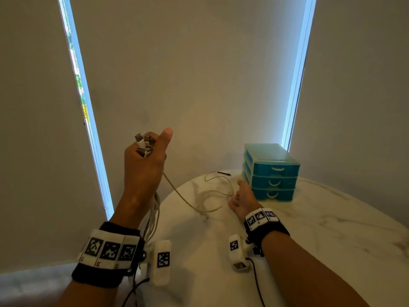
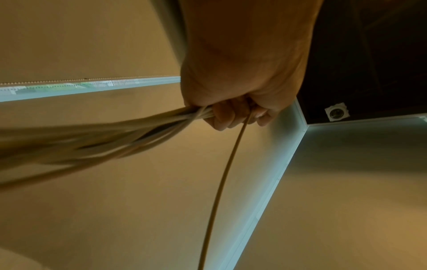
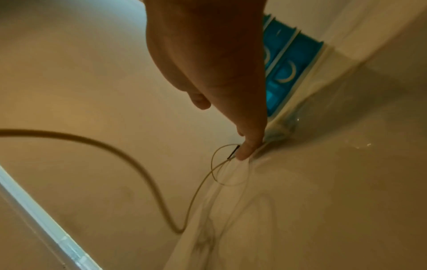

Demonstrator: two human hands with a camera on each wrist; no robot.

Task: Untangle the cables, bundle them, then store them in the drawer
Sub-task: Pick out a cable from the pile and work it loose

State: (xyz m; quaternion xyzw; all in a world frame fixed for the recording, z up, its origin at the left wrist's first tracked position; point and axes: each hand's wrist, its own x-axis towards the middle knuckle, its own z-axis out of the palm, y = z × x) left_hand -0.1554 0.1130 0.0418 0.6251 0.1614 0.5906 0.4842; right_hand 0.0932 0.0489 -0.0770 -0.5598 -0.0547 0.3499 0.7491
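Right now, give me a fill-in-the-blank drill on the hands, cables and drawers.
1. The left hand grips a bundle of ____.
2. The drawer unit has ____ drawers, all closed.
3. One loose cable trails onto the ____ tabletop.
4. The right hand reaches out with ____ fingers.

Missing: cables; three; marble; straight

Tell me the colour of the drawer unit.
Teal drawer unit with pale handles; clearest in the head view.

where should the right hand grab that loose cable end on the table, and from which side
Pinch the dark plug tip of the loose cable, coming from above with the right hand, which reaches toward it, fingers extended. The tip is stiff and lies flat on the table beside the drawer unit; the cord itself curls and would slip.
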